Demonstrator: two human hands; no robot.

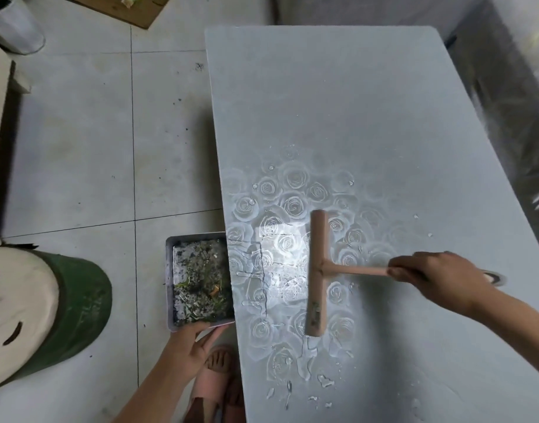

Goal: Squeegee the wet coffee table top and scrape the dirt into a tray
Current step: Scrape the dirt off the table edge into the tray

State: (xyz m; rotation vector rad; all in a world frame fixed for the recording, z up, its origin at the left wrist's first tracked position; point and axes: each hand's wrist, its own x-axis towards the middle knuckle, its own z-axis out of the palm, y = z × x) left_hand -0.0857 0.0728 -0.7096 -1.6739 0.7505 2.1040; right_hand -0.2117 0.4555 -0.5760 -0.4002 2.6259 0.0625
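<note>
A pink squeegee (317,271) lies with its blade on the wet coffee table top (353,117), which has a rose pattern and scattered water drops. My right hand (436,274) grips the end of its handle, to the right of the blade. A grey metal tray (169,282) holding dark wet dirt and leaf bits sits against the table's left edge, slightly below the top. My left hand (190,346) holds the tray's near edge. Thin water lines lie between the blade and the tray.
A green stool with a cream face cushion (42,312) stands on the tiled floor at left. A metal bin (11,25) and a wooden board (121,4) are at the far left. My feet in pink slippers (216,383) are beside the table's near-left edge.
</note>
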